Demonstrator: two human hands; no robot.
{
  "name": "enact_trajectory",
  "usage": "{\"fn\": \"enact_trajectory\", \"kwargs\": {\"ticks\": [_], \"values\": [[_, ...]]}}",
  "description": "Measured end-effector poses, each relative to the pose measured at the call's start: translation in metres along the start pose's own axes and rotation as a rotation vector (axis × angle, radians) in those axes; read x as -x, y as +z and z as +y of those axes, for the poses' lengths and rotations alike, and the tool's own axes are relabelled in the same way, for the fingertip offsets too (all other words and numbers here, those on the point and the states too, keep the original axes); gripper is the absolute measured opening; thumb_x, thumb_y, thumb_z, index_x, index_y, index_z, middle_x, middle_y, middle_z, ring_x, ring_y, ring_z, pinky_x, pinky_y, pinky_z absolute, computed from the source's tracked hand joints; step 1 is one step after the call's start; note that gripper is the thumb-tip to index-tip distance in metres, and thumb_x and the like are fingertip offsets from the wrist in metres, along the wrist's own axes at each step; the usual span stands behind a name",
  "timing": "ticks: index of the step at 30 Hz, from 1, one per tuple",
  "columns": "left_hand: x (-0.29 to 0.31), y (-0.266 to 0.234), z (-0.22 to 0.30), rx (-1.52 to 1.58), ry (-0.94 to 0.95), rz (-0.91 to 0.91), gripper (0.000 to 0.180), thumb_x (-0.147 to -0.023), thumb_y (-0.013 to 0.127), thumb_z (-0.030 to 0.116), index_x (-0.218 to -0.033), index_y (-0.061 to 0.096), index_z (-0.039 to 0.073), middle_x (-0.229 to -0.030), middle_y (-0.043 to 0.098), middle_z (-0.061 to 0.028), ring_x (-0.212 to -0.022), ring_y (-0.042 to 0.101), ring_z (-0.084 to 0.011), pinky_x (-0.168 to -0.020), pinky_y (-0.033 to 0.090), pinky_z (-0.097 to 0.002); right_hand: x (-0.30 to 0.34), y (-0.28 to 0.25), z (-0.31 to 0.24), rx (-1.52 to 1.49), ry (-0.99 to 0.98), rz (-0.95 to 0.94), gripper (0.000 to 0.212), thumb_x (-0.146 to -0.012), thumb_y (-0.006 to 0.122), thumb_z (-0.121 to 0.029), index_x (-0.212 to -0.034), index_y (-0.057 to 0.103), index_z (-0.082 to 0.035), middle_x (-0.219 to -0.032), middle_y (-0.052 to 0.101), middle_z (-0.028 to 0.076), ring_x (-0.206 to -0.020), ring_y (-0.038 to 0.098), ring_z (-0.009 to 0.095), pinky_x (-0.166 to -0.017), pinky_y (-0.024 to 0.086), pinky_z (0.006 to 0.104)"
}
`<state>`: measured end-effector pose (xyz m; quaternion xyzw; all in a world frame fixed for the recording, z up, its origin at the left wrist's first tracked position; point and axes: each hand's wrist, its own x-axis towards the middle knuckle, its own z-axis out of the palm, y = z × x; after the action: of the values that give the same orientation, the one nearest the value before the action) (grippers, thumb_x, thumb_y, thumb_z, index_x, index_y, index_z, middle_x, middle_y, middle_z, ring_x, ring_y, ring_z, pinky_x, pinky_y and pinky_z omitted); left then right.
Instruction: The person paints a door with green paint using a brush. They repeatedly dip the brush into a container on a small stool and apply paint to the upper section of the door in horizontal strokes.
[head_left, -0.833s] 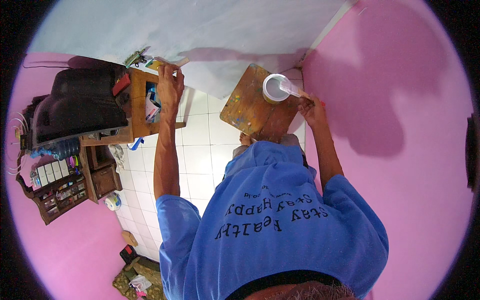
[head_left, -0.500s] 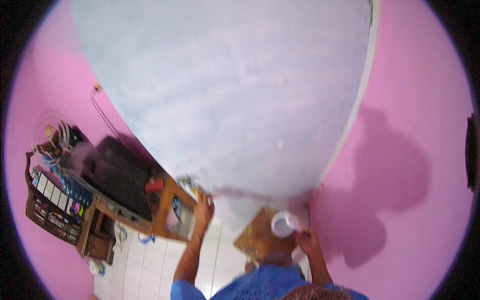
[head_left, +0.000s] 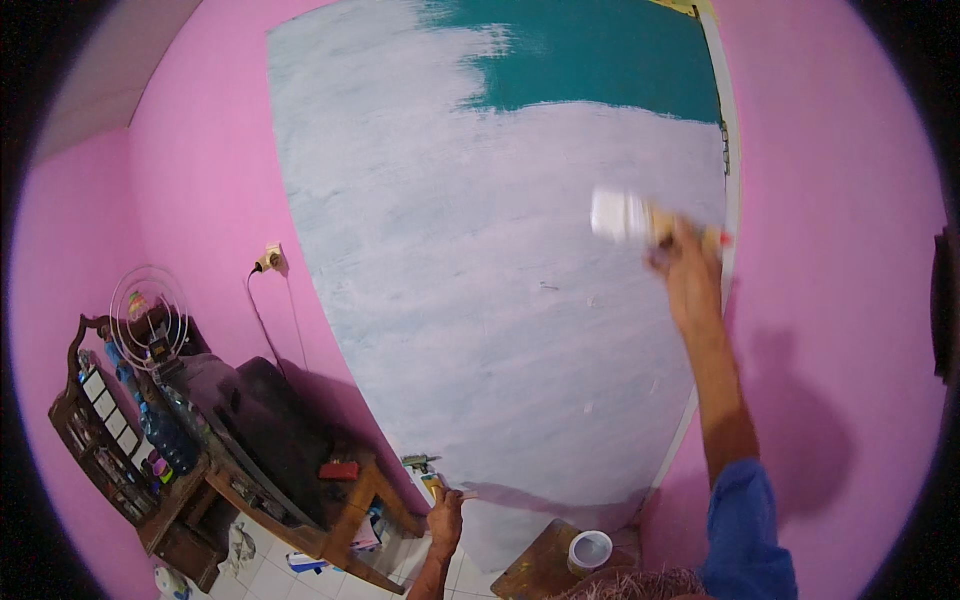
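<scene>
A wide paintbrush with whitened bristles, blurred by motion, is raised before the upper right part of a door panel. My right hand is closed round its handle, bristles pointing left. Whitish paint covers most of the panel, while a teal patch shows at its top right. Low at the panel's left edge, my left hand is closed beside a green metal fitting. Something small and yellowish shows at its fingers; its kind is unclear. A white tub of pale paint stands below.
The tub rests on a brown wooden stool. To the left stand a wooden cabinet with a dark television, a fan and a dark-framed dresser. A socket with a plugged cord is on the pink wall.
My right hand has risen from beside the tub to the upper right of the panel, paintbrush in it. The view has tilted up, revealing the teal patch. My left hand stays near the fitting.
</scene>
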<state>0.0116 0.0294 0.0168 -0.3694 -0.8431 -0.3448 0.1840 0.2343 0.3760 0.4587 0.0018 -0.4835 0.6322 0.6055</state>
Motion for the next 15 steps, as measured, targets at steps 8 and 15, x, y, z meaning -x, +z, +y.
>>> {"fn": "enact_trajectory", "kwargs": {"ticks": [8, 15], "values": [[-0.009, 0.002, 0.009, 0.015, 0.006, 0.034, 0.011, -0.093, 0.067, 0.008, -0.103, 0.064, 0.007, -0.103, 0.063, -0.0124, -0.086, 0.068, -0.0372, -0.065, 0.057, -0.0464, -0.153, 0.137, -0.112, 0.418, -0.904, -0.102, 0.027, -0.1, 0.067, -0.025, -0.105, 0.069, 0.002, -0.098, 0.071, 0.01, -0.079, 0.07, 0.017, -0.067, 0.059, 0.0337], [-0.003, 0.016, 0.001, -0.029, -0.035, 0.065, 0.012, -0.093, 0.066, 0.008, -0.105, 0.065, 0.008, -0.107, 0.063, -0.0129, -0.088, 0.068, -0.0368, -0.067, 0.057, -0.0462, -0.185, 0.16, -0.121, 0.481, -0.966, -0.084, 0.031, -0.097, 0.066, -0.024, -0.089, 0.068, 0.006, -0.078, 0.071, 0.013, -0.063, 0.068, 0.019, -0.058, 0.055, 0.0344]]}}
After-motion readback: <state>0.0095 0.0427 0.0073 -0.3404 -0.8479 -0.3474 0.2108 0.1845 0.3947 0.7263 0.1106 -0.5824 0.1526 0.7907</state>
